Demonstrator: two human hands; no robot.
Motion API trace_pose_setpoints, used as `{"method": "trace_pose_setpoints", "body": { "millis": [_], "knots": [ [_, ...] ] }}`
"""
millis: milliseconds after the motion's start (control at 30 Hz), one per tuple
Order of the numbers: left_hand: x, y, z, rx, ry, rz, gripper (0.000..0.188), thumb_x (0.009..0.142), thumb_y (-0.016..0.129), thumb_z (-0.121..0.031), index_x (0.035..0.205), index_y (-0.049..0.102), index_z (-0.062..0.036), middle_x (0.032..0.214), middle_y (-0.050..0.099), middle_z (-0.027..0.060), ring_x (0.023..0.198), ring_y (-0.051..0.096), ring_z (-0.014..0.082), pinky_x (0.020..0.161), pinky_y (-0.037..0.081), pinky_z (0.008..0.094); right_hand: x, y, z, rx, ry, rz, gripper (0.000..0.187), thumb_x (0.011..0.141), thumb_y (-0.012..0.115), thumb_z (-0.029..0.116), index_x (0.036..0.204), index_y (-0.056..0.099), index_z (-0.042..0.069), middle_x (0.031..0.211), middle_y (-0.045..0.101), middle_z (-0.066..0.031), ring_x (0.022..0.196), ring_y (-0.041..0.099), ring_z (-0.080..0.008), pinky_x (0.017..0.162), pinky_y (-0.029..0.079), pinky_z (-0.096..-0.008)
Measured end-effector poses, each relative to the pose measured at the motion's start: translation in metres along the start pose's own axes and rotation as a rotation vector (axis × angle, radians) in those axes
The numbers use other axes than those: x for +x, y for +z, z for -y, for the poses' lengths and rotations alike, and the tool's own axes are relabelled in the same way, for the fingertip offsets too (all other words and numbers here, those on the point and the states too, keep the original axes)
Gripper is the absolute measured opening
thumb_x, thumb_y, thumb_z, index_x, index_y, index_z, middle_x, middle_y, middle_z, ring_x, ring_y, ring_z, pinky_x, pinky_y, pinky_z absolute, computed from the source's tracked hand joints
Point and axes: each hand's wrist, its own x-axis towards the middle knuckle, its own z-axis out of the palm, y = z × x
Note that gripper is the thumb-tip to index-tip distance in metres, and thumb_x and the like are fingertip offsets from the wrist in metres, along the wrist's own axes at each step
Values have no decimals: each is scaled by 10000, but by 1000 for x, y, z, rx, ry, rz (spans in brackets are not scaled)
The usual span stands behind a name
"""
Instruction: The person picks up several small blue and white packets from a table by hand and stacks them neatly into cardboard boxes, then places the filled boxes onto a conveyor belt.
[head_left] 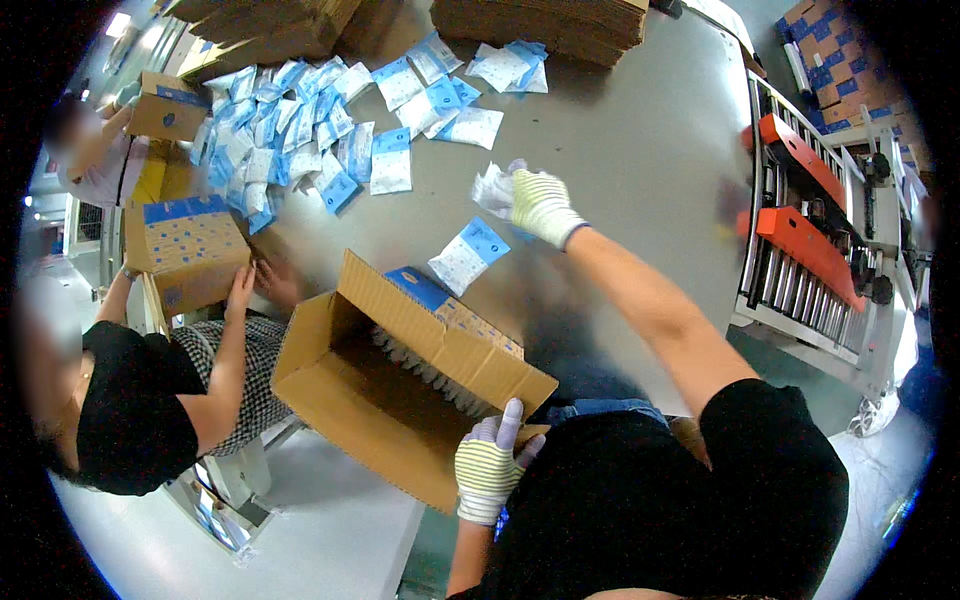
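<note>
Tabletop point(640, 150): I see a wide grey surface running from my body out to the far edge, where flattened cardboard stacks point(545, 22) lie; a roller conveyor with orange guards point(800, 230) stands off its right edge.

Open carton point(400, 385): it sits at the near edge, tipped on its side with the mouth facing left, flaps spread. Its long axis runs from near-left to far-right. A row of white packets stands packed along its inner far wall.

Co-workers: at the left edge a person in a dark top presses a hand on a closed blue-and-brown carton point(185, 250); further out another person holds a smaller box point(165, 105).

Pouch pile point(290, 125): many blue-and-white pouches lie scattered over the far-left part, thinning toward the far edge.

Left hand point(490, 460): gloved, striped; the grip is folded over the near flap of the open carton, fingers on the cardboard edge, steadying it.

Right hand point(540, 200): gloved, arm stretched out over the middle of the tabletop; the grip is closed round a white pouch point(492, 190), whose body sticks out to the left of the glove, blurred.

Loose pouch point(468, 255): lies flat between the right hand and the carton's far flap, long axis slanting near-left to far-right.

Key relation: I judge the carton's mouth lies toward me and to the left of the right hand; the left hand is nearer it, already touching.
</note>
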Motion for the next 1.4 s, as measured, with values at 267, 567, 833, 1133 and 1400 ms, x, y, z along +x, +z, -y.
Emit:
{"method": "trace_pose_setpoints", "body": {
  "millis": [267, 567, 833, 1133, 1400],
  "knots": [
    [8, -4, -4, -14, -10, -4, 772, 745, 727, -296, 1367, 332, -68, 767, 556, 147, 650, 544, 324, 560, 459, 429, -47, -37, -9, -573, -491, 584, 584, 774, 614, 443, 1301, 484, 229, 1333, 497, -92, 1161, 523, -320, 988, 372, -487],
    [9, -7, -4, 19, -24, 15, 779, 728, 745, -310, 1344, 350, -44, 769, 561, 147, 642, 541, 322, 553, 466, 423, 8, 75, 56, -380, -908, 342, 548, 609, 748, 400, 1065, 636, 118, 1100, 606, -155, 1014, 601, -313, 850, 467, -429],
    [10, -5, -4, -20, -9, -16, 769, 732, 747, -307, 1340, 354, -48, 723, 542, 146, 599, 525, 318, 516, 444, 421, -87, 0, -3, -356, -535, 208, 663, 690, 722, 284, 1253, 457, 57, 934, 658, -130, 999, 604, -293, 836, 467, -431],
    [15, -7, -4, -3, 21, -11, 764, 731, 748, -297, 1334, 356, -41, 733, 553, 150, 607, 540, 325, 522, 452, 421, -100, 7, -59, -263, -103, 672, 572, 658, 742, 308, 1135, 550, 56, 1051, 630, -154, 1015, 600, -308, 868, 468, -420],
    [8, -16, -11, -3, -16, 19, 801, 724, 756, -258, 1366, 323, -52, 841, 599, 158, 672, 574, 342, 592, 485, 421, -171, -118, -14, -12, -834, -450, 331, 708, 634, 256, 999, 603, 103, 1335, 470, -149, 1251, 413, -321, 1035, 303, -514]
  ]
}}
